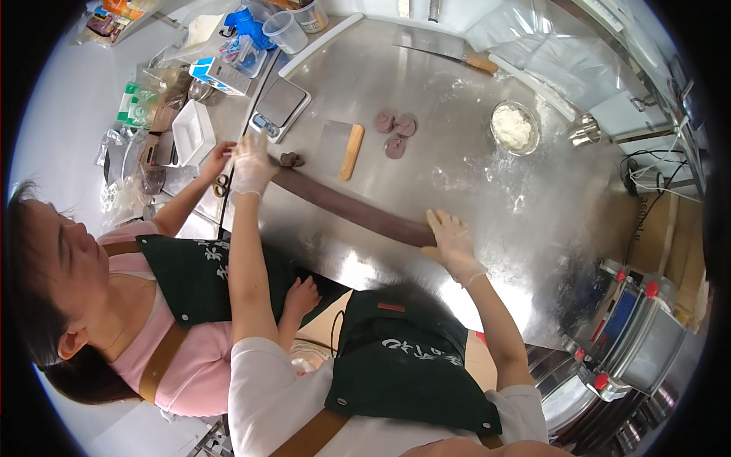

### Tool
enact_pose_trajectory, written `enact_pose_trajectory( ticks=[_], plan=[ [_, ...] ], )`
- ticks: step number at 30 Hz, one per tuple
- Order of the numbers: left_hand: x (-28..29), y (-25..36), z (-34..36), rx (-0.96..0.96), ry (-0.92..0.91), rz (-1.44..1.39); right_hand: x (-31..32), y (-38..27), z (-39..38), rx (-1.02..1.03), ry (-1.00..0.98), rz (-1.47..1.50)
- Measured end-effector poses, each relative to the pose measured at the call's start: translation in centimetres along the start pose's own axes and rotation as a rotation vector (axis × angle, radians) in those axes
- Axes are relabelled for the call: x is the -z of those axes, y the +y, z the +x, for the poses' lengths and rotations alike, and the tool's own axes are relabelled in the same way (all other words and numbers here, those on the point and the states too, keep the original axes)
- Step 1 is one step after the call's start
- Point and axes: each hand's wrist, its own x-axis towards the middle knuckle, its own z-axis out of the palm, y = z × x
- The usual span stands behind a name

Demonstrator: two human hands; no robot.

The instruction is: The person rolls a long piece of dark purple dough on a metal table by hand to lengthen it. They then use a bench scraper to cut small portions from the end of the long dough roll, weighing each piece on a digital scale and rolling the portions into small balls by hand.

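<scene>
A long purplish-brown dough log (346, 206) lies slantwise across the steel table. Its right end meets my right hand (452, 245), which wears a clear glove. The fingers there are stretched out and touch the dough. My left hand (253, 165), also gloved, is over the table's left edge by the log's other end; its fingers are blurred. Small dark dough scraps (291, 159) sit just right of it. Farther in are a dough scraper (351, 152) with a wooden handle and several flattened dough pieces (394, 147).
A digital scale (280, 110) stands beyond my left hand. Toward the back are a large knife (445, 53), a bowl of white flour (515, 128) and a metal cup (585, 130). At my left a co-worker's hand (219, 160) is close to mine, near a white tray (193, 132).
</scene>
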Motion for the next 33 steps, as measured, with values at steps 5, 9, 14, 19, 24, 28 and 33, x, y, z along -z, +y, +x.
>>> enact_pose_trajectory(
  ticks=[5, 9, 14, 19, 24, 28, 33],
  plan=[
    [0.0, 12.4, 4.1, -0.288, -0.082, -0.258, 1.6, 0.1, 8.2, 0.0, 0.378, 0.162],
    [-2.9, 17.5, 7.4, -0.31, -0.181, -0.454, 2.2, -1.2, 16.5, 0.057, 0.291, 0.054],
    [-6.0, 20.6, 10.1, -0.284, -0.376, -0.553, 0.8, -0.4, 21.1, -0.179, -0.002, 0.03],
    [-9.3, 19.6, 10.6, -0.283, -0.197, -0.722, -3.3, 0.6, 24.9, -0.039, 0.332, 0.178],
    [-7.5, 23.7, 6.4, -0.257, -0.22, -0.786, -1.9, 2.9, 17.6, -0.052, 0.332, 0.441],
    [-2.7, 35.0, -2.4, -0.296, -0.241, -0.787, -1.1, 8.6, 3.3, -0.176, 0.33, 0.56],
    [0.1, 49.1, -12.2, -0.37, -0.315, -0.78, -1.1, 16.2, -12.6, -0.428, 0.312, 0.419]
  ],
)
